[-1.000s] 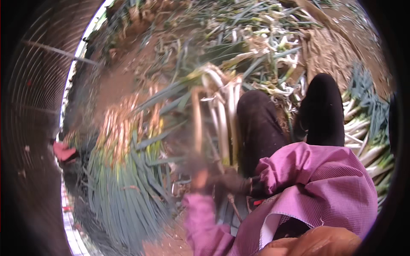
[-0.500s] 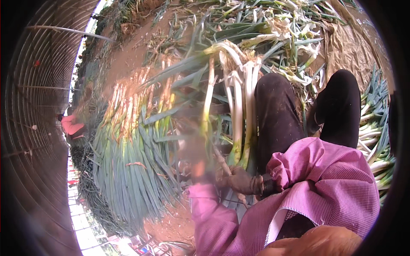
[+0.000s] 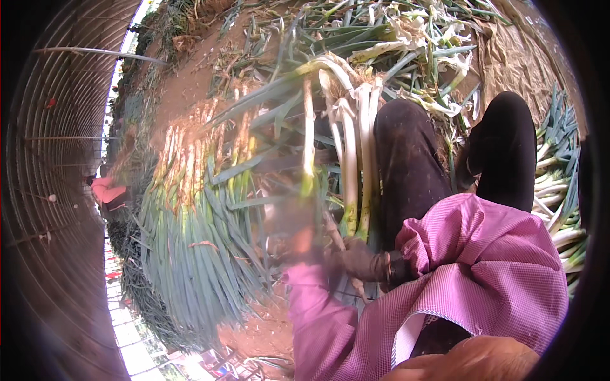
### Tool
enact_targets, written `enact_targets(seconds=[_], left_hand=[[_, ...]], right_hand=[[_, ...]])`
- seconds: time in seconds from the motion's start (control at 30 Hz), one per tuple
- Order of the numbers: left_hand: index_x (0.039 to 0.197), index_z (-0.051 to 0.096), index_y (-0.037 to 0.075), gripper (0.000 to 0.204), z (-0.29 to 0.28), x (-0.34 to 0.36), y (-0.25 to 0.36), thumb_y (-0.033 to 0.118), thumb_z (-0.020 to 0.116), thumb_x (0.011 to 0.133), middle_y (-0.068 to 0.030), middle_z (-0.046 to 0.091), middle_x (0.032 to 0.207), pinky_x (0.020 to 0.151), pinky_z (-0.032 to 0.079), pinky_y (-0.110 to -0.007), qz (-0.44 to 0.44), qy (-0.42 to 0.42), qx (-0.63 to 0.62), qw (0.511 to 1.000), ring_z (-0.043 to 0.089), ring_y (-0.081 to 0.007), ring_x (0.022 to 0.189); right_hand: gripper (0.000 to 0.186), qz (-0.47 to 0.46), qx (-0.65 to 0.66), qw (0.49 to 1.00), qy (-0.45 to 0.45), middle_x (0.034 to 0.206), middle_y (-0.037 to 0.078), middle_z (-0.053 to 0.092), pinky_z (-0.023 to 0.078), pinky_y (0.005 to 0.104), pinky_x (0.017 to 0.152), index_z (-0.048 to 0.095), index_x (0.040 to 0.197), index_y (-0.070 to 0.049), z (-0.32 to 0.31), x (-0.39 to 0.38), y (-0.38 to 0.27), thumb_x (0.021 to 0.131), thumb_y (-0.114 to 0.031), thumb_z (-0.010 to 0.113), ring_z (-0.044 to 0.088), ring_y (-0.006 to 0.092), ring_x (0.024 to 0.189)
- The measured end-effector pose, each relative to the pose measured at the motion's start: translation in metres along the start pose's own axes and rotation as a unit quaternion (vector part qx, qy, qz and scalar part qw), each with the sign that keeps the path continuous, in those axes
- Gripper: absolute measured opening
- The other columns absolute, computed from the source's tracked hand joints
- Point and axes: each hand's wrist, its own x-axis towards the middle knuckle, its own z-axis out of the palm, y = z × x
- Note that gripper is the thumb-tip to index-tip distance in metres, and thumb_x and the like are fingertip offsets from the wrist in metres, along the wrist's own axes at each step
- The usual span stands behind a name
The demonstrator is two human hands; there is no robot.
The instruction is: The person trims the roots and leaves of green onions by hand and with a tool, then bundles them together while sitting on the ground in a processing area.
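Several long-stemmed green onions (image 3: pixel 349 165) with white shafts and rooty tops stand just left of my knee. My right hand (image 3: pixel 361 261), in a dark dirty glove, is closed at their lower, leafy ends, where a thin wooden stick (image 3: pixel 334 230) also passes. What lies inside its fingers is hidden. My left hand (image 3: pixel 295 219) is smeared by motion beside one separate green onion (image 3: pixel 309 136); its fingers cannot be made out. To the left lies a large heap of green onions (image 3: pixel 190 241), browned shafts pointing away and green leaves toward me.
Loose leaves and peeled trimmings (image 3: pixel 406 38) cover the ground ahead. Brown sheeting (image 3: pixel 515 63) lies at the far right. More white-stemmed green onions (image 3: pixel 556 203) rest right of my legs. Another person (image 3: pixel 108 190) in a salmon top is far left, by a ribbed tunnel wall (image 3: pixel 57 159).
The view has shifted a little. My left hand is blurred in both frames, and a bit higher in the picture now. My right hand stays closed in nearly the same place.
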Motion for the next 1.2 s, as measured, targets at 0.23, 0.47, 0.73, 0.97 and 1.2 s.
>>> enact_targets(seconds=[0.23,0.47,0.73,0.97,1.2], left_hand=[[0.097,0.060,0.008,0.029,0.025,0.034,-0.049,0.029,0.046,0.084,-0.0172,0.059,0.098,0.073,0.045,-0.039,0.072,-0.047,0.116,0.990,0.059,-0.0301,0.085],[0.104,0.055,0.008,0.025,0.010,0.055,-0.020,0.022,0.048,0.083,-0.0161,0.061,0.088,0.070,0.046,-0.043,-0.064,0.037,0.124,0.990,0.059,-0.0327,0.082],[0.107,0.053,0.007,0.035,0.016,0.027,-0.014,0.026,0.058,0.078,-0.0162,0.061,0.083,0.068,0.046,-0.043,0.058,0.062,0.082,0.993,0.059,-0.0329,0.078],[0.108,0.053,0.006,0.037,0.009,0.023,0.018,0.027,0.057,0.078,-0.0172,0.061,0.085,0.069,0.046,-0.044,0.060,-0.022,0.069,0.996,0.059,-0.0341,0.080],[0.109,0.052,0.006,0.038,-0.014,0.016,0.013,0.029,0.057,0.079,-0.0183,0.061,0.087,0.070,0.046,-0.044,0.037,-0.042,0.057,0.997,0.058,-0.0354,0.082]], right_hand=[[0.025,0.335,0.350,0.875,-0.001,0.074,0.007,0.062,0.045,0.0294,0.063,0.064,0.085,0.001,-0.034,-0.006,-0.046,0.065,-0.014,0.065,0.057,0.0157,0.068],[0.024,0.309,0.351,0.884,0.009,0.072,0.007,0.062,0.045,0.0294,0.062,0.063,0.081,0.003,-0.027,0.003,-0.026,0.065,-0.015,0.066,0.056,0.0155,0.066],[0.027,0.188,0.313,0.930,-0.048,0.075,0.016,0.063,0.049,0.0341,0.064,0.063,0.085,0.001,-0.023,0.015,-0.015,0.074,-0.023,0.061,0.061,0.0262,0.070],[0.021,0.281,0.359,0.889,0.040,0.075,0.007,0.062,0.045,0.0290,0.064,0.063,0.084,-0.001,-0.035,0.007,-0.030,0.067,-0.013,0.063,0.056,0.0154,0.068],[0.015,0.284,0.381,0.880,-0.011,0.072,0.005,0.058,0.045,0.0279,0.065,0.058,0.079,-0.001,-0.047,0.004,-0.044,0.068,-0.011,0.062,0.055,0.0137,0.070]])
